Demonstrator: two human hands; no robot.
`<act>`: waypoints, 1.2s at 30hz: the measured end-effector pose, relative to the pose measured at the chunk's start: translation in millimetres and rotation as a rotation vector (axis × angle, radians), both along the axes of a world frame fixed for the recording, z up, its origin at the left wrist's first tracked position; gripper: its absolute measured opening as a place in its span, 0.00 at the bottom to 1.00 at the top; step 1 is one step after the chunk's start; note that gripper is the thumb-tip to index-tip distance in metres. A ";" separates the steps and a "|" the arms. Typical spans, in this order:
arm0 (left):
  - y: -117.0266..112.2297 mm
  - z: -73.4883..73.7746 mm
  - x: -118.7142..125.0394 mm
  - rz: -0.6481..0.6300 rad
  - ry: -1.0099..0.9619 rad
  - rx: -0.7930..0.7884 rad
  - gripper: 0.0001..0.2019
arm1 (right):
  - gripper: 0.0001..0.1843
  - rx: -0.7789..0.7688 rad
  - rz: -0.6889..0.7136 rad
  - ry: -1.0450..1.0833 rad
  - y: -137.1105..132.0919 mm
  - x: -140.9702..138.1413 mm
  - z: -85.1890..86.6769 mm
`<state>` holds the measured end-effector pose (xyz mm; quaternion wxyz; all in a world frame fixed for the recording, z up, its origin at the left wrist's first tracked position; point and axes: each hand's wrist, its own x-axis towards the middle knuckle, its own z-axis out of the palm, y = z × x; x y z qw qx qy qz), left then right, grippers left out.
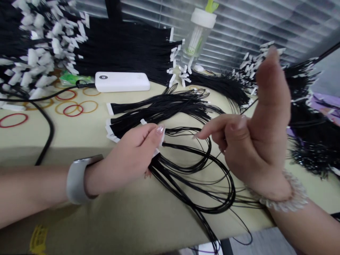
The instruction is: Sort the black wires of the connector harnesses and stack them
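My left hand [132, 150], a grey band on its wrist, is closed on the white-connector ends of black cables. The black cables [223, 180] run from it to the right in wide loops, and some hang over the table's front edge. To the right, over the loops, is my right hand [255, 141]. One of its digits points up, another stretches left toward the cables, and others are curled; I see nothing held in it. Just behind my left hand lie black cable bundles [148, 109] with flat white connectors at their left ends.
A white power bank [122, 82] with a black cord lies behind, near red and yellow rubber bands [73, 109]. Big stacks of black cables [127, 46] line the back. A clear bottle [198, 39] stands by the blinds. More cables [308, 141] lie at right.
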<state>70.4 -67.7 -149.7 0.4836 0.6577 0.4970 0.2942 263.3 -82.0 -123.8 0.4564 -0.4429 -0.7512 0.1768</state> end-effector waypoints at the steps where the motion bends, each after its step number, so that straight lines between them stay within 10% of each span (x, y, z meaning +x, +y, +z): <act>1: 0.0 0.1 0.2 0.004 0.002 0.002 0.16 | 0.31 -0.039 0.012 -0.006 -0.6 -0.8 -0.3; 10: -0.5 -0.4 0.3 0.010 -0.021 0.005 0.17 | 0.05 -0.219 0.031 -0.086 -1.4 -4.5 8.6; 16: -1.9 1.3 -0.4 -0.046 0.003 0.025 0.16 | 0.06 0.070 -0.056 -0.524 -2.1 -0.9 16.3; 21: -2.4 1.6 -1.2 -0.070 0.039 0.098 0.16 | 0.05 -0.061 0.140 -0.464 -2.9 -6.0 10.5; 36: -2.6 0.1 -1.8 -0.119 0.071 0.146 0.17 | 0.07 -0.062 0.146 -0.436 -2.4 -12.7 3.7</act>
